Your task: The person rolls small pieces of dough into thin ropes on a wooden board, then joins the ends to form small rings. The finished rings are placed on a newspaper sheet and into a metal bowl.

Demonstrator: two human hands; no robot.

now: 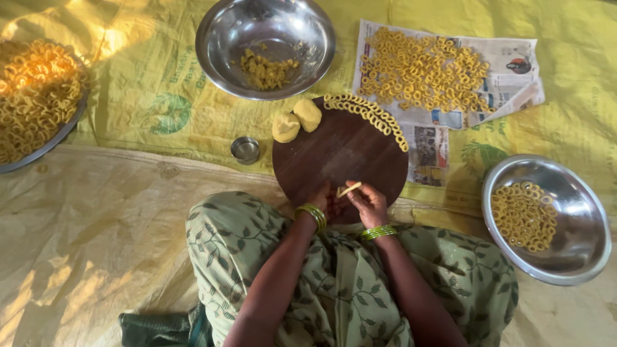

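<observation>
Dark wood, smooth and round: the board (340,157) lies flat in front of my knees on a crinkly yellow woven sheet (148,77). From the head cam, my right hand (367,202) and left hand (323,200) meet at the board's near edge, both pinched on a thin pale dough strip (349,189) (soft, rope-like, short). Fingers curled in narrow, not spread. Green bangles on both wrists.

Far edge of the board: two matte yellow dough lumps (297,121), touching each other, and a curved row of small dough rings (369,115) along the rt rim. Just left of the board, a tiny steel cup (245,150), shiny.

Beyond the board, a big steel bowl (222,38), polished, w/ a small heap of yellow bits at the bottom. Beside it on the rt, newspaper (508,83) spread flat, covered w/ loose rings. Near rt, another steel bowl (578,244) w/ rings piled on its left side. Far left, a flat steel plate (58,138), heaped w/ rings, sunlit (they glow orange there).

My lap: green leaf-print cloth (238,238), soft folds.
</observation>
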